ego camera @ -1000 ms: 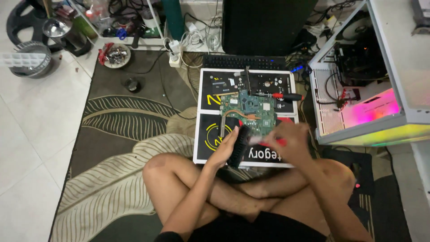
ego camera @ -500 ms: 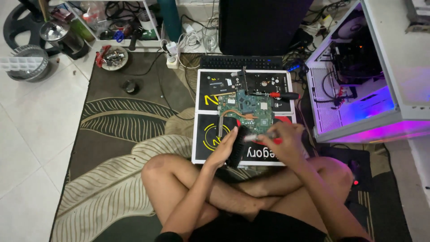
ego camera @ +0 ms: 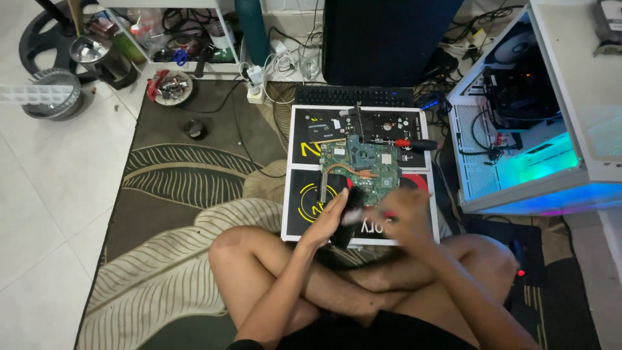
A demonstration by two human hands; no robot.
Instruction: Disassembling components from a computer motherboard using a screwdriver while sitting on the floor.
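Two hands meet over the near edge of the black work mat [ego camera: 304, 194] on the floor as we sit cross-legged. Our left hand [ego camera: 327, 220] has its fingers curled around a black oblong part [ego camera: 350, 217], which stands tilted at the mat's near middle. Our right hand [ego camera: 405, 217] is blurred just right of it; its fingers look closed around a thin red-handled tool [ego camera: 382, 212], though we cannot tell the grip for sure. Just beyond both hands a green circuit board [ego camera: 363, 170] with a copper heat pipe lies on the mat. Farther off, a red-and-black screwdriver [ego camera: 414, 144] rests at the mat's right side. Well to the right stands an open white computer case [ego camera: 518, 155], lit blue-green inside. A black keyboard [ego camera: 353, 96] lies along the mat's far edge.
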